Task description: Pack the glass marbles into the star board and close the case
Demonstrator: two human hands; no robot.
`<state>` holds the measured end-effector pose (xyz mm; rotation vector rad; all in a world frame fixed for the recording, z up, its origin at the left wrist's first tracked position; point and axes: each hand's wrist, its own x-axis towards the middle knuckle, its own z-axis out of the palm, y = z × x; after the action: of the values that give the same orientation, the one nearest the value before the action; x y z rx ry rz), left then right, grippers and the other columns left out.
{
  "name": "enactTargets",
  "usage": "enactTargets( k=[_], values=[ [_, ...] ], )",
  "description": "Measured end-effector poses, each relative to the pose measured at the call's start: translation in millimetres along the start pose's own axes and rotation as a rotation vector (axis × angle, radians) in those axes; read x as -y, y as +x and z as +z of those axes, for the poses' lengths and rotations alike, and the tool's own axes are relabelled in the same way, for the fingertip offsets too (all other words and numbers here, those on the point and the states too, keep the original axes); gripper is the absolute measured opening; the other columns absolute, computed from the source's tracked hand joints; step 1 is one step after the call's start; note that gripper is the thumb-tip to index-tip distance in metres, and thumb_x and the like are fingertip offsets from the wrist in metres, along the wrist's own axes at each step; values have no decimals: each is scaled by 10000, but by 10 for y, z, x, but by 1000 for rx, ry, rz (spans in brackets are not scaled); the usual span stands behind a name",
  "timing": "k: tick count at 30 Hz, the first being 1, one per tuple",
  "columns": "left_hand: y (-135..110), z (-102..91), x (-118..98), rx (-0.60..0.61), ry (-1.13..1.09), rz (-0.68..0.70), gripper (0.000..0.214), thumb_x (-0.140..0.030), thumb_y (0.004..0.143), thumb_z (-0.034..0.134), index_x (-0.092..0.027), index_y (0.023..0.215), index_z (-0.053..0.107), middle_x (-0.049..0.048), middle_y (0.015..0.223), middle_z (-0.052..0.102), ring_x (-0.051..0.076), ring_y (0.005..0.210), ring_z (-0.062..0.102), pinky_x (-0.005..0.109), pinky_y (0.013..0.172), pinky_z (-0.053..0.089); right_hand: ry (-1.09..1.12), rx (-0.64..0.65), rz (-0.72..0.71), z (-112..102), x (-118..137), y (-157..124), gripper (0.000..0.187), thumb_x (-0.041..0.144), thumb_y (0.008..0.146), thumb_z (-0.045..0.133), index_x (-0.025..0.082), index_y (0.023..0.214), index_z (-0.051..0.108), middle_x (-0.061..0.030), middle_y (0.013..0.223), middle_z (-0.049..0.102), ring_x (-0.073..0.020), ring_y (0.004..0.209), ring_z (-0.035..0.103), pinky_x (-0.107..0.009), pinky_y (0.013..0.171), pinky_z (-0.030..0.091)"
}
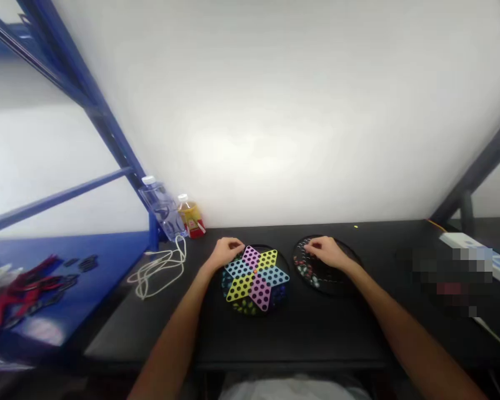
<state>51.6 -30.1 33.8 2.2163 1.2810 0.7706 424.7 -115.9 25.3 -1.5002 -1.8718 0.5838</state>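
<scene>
A round Chinese checkers board [255, 274] with a star of pink, yellow and blue points full of holes lies on the black table. My left hand [227, 250] rests on its upper left rim, fingers curled over the edge. To its right sits a round black tray [316, 276] holding several coloured marbles. My right hand [325, 250] lies over the tray's upper part, fingers bent down among the marbles; whether it holds one is hidden.
A clear water bottle [161, 206] and a small yellow drink bottle [190, 216] stand at the table's back left by a blue shelf post. A coiled white cable [158, 268] lies left of the board. A white box [475, 251] sits far right.
</scene>
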Motion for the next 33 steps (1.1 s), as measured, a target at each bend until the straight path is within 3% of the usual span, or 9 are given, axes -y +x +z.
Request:
enactTargets(
  k=[6,13,16,19,22,24,27,30,33],
  values=[
    [-2,-23,-5,29,8,34,271,-365,823,568,-171,875,749,48,841,739,184,779,663,275,749,507,-42,-23,-39,20,-24,6,347,402,849,517,168,640,666,-33,655,676,-166,622,577,-259,622,390],
    [-47,-209,-117,67,144,36,405,-194,756,557,-162,1152,634,90,1047,695,156,711,641,278,695,515,-46,-76,-24,6,-39,15,352,418,859,509,173,694,702,-37,678,694,-175,627,587,-267,625,394],
    [-116,-369,-163,138,229,26,516,-121,679,547,-177,1189,600,83,1055,688,155,708,639,259,669,502,-56,-90,-28,0,-48,26,346,417,852,520,173,690,704,-37,667,690,-177,621,585,-271,628,398],
    [-190,-548,-168,288,270,25,544,-122,582,615,-204,1120,636,59,1063,685,163,730,641,239,649,490,-63,-101,-26,-10,-40,29,348,412,855,516,171,684,700,-38,651,679,-177,613,578,-274,619,395],
    [-205,-635,-137,347,256,-11,540,-164,587,649,-221,1124,631,40,1011,692,170,744,642,230,615,481,-54,-119,-50,1,46,17,297,384,846,541,170,714,699,-39,676,679,-172,627,577,-273,624,400],
    [-166,-579,-121,240,268,-16,420,-214,659,632,-203,1078,646,43,954,696,174,750,637,243,640,482,-42,-102,-98,38,170,11,229,350,830,572,173,765,702,-36,711,679,-167,644,575,-269,630,406],
    [-72,-332,-117,21,259,26,240,-267,792,544,-171,969,675,54,876,698,171,736,622,270,703,480,-57,-5,-192,143,430,25,142,293,810,608,182,809,696,-24,720,656,-153,652,562,-257,625,403],
    [-2,-62,-96,-25,211,86,244,-303,847,513,-181,939,704,50,857,697,172,762,617,277,745,478,-159,77,-256,269,686,63,96,268,797,634,193,825,688,-29,773,650,-152,701,568,-253,654,399],
    [21,73,-27,-68,210,78,251,-306,857,517,-188,937,725,53,846,691,173,764,614,285,763,479,-303,158,-262,361,852,95,107,289,807,633,195,785,678,-51,806,658,-172,734,582,-265,662,387]
  ],
)
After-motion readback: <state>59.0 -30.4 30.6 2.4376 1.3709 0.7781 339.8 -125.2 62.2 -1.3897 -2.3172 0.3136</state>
